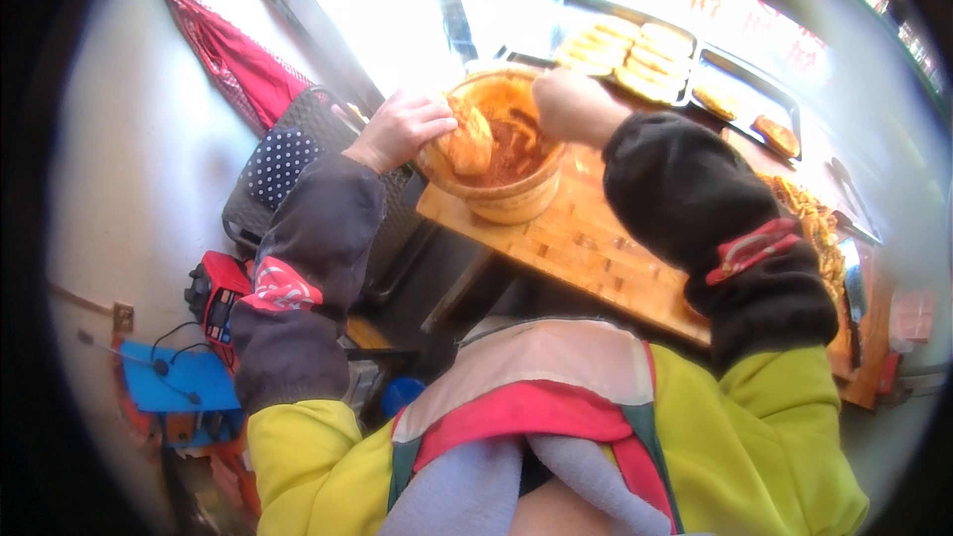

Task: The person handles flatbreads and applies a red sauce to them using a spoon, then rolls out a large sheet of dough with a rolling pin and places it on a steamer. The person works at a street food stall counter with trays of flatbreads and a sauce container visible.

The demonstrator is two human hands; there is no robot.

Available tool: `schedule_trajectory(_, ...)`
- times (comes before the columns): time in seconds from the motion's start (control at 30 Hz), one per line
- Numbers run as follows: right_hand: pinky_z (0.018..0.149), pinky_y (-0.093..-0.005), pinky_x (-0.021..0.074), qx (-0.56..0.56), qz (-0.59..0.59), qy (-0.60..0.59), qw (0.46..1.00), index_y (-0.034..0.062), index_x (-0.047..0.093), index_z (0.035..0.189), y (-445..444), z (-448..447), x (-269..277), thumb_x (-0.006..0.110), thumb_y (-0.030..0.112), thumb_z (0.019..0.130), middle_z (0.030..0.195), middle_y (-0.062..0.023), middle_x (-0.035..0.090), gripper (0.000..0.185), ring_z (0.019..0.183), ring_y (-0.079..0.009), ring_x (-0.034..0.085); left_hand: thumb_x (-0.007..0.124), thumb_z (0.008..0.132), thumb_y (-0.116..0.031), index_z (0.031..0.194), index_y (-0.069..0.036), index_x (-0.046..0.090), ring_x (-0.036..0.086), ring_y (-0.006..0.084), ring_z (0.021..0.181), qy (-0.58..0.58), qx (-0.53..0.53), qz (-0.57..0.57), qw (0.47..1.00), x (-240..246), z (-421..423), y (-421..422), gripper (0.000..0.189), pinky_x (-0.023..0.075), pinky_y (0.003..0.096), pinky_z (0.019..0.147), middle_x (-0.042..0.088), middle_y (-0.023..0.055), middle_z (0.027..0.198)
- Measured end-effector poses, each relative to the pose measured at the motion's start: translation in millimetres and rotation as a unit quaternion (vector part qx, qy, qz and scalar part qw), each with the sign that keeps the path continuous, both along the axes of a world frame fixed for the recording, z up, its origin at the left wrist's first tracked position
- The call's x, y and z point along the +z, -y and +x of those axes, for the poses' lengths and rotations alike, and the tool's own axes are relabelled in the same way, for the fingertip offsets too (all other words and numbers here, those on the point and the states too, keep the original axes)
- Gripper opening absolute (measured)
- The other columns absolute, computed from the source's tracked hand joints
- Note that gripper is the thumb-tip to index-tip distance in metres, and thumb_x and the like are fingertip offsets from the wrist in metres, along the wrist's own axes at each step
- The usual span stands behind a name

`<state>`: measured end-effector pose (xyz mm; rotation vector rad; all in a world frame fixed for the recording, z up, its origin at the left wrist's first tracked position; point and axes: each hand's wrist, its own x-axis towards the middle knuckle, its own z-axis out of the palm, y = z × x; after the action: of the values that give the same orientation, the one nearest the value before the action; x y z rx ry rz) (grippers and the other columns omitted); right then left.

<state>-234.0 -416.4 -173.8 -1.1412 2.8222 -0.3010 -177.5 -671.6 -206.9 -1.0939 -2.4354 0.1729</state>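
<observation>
My left hand (pixel 409 125) grips a flatbread (pixel 470 140) by its edge, fingers on top. The bread is golden, tinged with orange, and tilts down into a round brown pot (pixel 514 202). Reddish-brown sauce (pixel 514 156) with paler streaks lies inside the pot. Over the pot's right rim, my right hand (pixel 569 106) is curled with its back toward me. A dark bit shows in the sauce beside its fingers; whether the hand holds it is hidden. The pot stands on the left end of a wooden board (pixel 603 238).
Behind the pot, a metal tray (pixel 689 93) holds several stacked flatbreads (pixel 655 59). A second tray (pixel 793 112) carries two more pieces. Shredded food (pixel 811 223), tongs (pixel 856 227) and a knife (pixel 855 313) lie right. A red device (pixel 223 290) stands left by the wall.
</observation>
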Motion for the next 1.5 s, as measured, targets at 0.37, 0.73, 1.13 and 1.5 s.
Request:
schedule_trajectory(0.37, 0.058, -0.0361, 0.0502, 0.034, -0.207, -0.032, 0.977, -0.0063, 0.063, 0.070, 31, -10, -20, 0.057, 0.002, 0.070, 0.068, -0.0222, 0.061, 0.010, 0.063, -0.0321, 0.063, 0.063, 0.064, -0.001, 0.093, -0.011, 0.062, 0.056, 0.0204, 0.098, 0.056, 0.016, 0.057, 0.997, -7, -5, 11, 0.031, 0.0393, 0.0373, 0.092, 0.061, 0.0018, 0.097)
schedule_trajectory(0.73, 0.050, -0.0330, 0.0492, 0.080, -0.263, -0.241, 0.931, -0.0030, 0.059, 0.079, 9, -21, -33, 0.053, 0.003, 0.077, 0.062, -0.0164, 0.059, 0.009, 0.057, -0.0248, 0.062, 0.063, 0.068, -0.006, 0.091, -0.011, 0.062, 0.056, 0.0173, 0.098, 0.020, -0.007, -0.031, 0.999, 28, -3, -9, 0.023, 0.0380, 0.0378, 0.094, 0.062, 0.0003, 0.095)
schedule_trajectory(1.13, 0.063, -0.0275, 0.0513, 0.149, -0.155, -0.253, 0.943, 0.0003, 0.053, 0.090, -3, 5, -50, 0.059, 0.011, 0.083, 0.078, -0.0128, 0.060, 0.014, 0.070, -0.0223, 0.061, 0.063, 0.070, -0.012, 0.091, -0.012, 0.061, 0.054, 0.0182, 0.099, 0.011, 0.012, -0.095, 0.995, 44, -7, -29, 0.021, 0.0356, 0.0389, 0.096, 0.060, -0.0011, 0.093)
schedule_trajectory(1.5, 0.072, -0.0337, 0.0430, 0.125, -0.206, -0.350, 0.905, 0.0062, 0.055, 0.082, -6, 3, -55, 0.065, 0.019, 0.078, 0.070, -0.0067, 0.060, 0.016, 0.069, -0.0181, 0.059, 0.060, 0.072, -0.012, 0.088, -0.014, 0.059, 0.052, 0.0175, 0.101, 0.015, 0.011, -0.206, 0.978, 53, -16, -53, 0.017, 0.0341, 0.0398, 0.097, 0.058, -0.0017, 0.091)
